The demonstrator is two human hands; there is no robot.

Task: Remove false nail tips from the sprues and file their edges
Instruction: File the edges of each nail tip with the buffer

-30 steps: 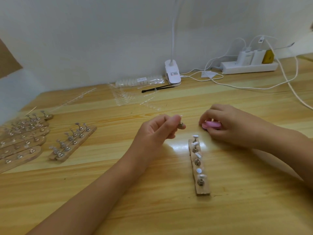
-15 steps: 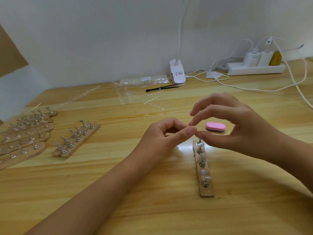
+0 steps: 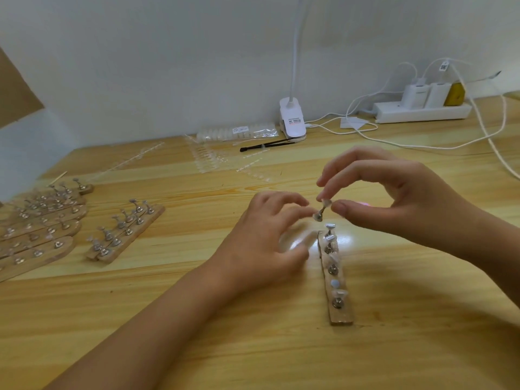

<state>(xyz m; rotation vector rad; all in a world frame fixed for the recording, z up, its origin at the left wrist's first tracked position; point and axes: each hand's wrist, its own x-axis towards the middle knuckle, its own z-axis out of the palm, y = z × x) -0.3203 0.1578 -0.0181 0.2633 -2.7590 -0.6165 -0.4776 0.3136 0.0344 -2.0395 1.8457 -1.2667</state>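
Nail tip: a small clear nail tip (image 3: pixel 326 203) sits on the top pad of a metal stand (image 3: pixel 320 211), held in the air between the two hands, just above the far end of a wooden strip (image 3: pixel 339 308).
Long axis: the stand is tilted, its base low toward the left and its capped top higher toward the right.
Left grip: the left hand (image 3: pixel 264 235) pinches the stand's base with its fingertips.
Right grip: the right hand (image 3: pixel 394 204) has forefinger and thumb closed on the nail tip from above and below (the contact looks real, though the piece is tiny and glassy).
Nearer hand: the right, already at the tip end; the left only steadies.
Coming move: probably seating or freeing the tip along that tilted axis; which one, I cannot tell.
File: a pink sliver (image 3: pixel 364 204) shows behind the right thumb, on the counter (image 3: pixel 253 347).
Strip: other stands rise from it in a row toward the viewer.
Further out: clear sprues (image 3: pixel 213 161) lie well apart, near the wall.
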